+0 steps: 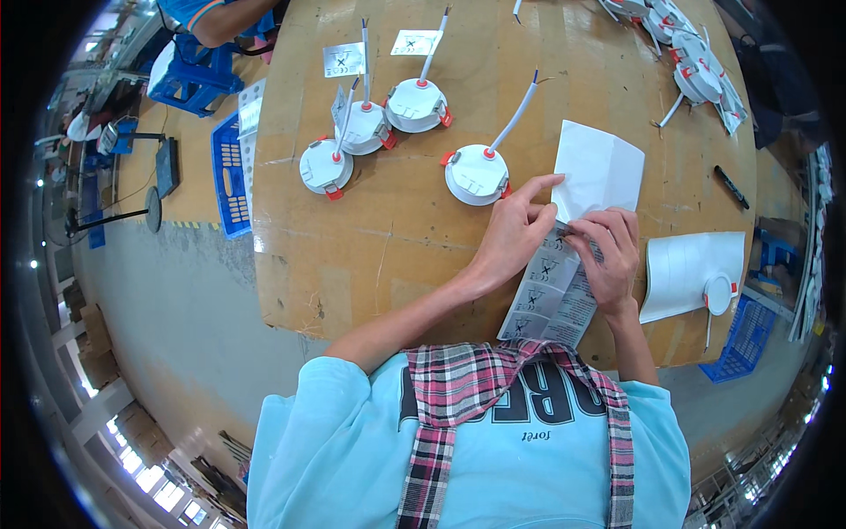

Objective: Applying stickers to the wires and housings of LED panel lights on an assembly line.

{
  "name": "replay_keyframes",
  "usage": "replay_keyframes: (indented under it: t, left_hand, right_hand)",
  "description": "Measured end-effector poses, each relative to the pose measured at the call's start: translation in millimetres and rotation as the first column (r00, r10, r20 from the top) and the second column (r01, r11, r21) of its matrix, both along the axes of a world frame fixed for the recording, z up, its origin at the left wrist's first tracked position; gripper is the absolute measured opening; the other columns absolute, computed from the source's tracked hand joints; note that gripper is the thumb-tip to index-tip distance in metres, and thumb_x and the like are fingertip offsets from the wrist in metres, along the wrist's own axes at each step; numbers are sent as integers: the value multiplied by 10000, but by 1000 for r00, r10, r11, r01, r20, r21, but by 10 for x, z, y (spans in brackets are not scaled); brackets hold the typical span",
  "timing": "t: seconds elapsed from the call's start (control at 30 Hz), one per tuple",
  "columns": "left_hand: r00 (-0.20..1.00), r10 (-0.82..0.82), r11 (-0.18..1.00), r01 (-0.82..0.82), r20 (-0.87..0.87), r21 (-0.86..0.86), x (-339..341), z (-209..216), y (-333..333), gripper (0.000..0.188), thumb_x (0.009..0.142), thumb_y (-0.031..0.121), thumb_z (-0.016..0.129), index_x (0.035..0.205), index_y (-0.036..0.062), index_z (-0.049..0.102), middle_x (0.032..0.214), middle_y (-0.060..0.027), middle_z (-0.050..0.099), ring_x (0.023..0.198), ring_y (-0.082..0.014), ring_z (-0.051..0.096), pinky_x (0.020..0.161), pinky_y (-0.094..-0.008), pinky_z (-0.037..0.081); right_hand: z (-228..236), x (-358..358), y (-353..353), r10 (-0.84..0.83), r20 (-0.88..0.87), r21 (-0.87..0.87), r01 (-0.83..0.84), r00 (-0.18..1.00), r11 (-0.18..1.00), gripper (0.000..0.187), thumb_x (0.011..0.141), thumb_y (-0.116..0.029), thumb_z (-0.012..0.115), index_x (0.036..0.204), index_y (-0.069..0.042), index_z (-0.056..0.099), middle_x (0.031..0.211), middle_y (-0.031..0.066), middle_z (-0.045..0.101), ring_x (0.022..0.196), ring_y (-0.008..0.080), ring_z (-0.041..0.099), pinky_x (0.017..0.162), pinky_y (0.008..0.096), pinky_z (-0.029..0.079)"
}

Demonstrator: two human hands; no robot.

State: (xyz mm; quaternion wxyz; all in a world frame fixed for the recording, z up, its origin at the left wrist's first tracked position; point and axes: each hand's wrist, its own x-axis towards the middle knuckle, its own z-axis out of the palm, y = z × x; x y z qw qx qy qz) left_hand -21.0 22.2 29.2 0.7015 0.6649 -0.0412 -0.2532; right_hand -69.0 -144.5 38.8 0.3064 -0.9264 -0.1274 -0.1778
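Both hands are on a sheet of silver labels (551, 286), its upper part bent over so that the white backing shows. My left hand (515, 225) pinches the sheet's left edge at the bend, thumb and forefinger together. The fingers of my right hand (612, 256) close on the right side of the same fold. Just beyond my left hand lies a round white downlight (477, 175) with red clips and a white cable standing up. Farther left are three similar downlights, one a white downlight (417, 105) with a silver label (414, 42) at its cable.
On the right, a white sheet (679, 273) lies beneath another downlight (718, 294). A black marker (730, 187) is near the right edge, with several downlights (698, 79) piled beyond. Blue baskets (231, 176) flank the table (352, 264). At the far left a co-worker's arm (231, 19) shows.
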Motion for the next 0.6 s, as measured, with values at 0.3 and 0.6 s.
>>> replay_keyframes:
  t: [0.3,0.6]
  left_hand:
    - [956,-52,969,-22,289,245,-2,-45,-44,406,884,24,535,1289,57,540,554,-26,500,516,-81,461,497,-266,381]
    - [658,-235,823,-258,716,507,-106,-183,-67,373,837,30,584,1198,118,598,688,-100,631,580,-255,614,511,-366,463]
  right_hand:
    - [-112,-204,-105,66,172,-1,-67,983,998,237,669,-6,762,864,-58,637,910,59,629,888,262,565,802,352,494]
    - [409,-372,-636,-206,88,925,-3,975,379,170,939,-200,531,864,-87,429,837,33,437,871,182,456,1029,421,325]
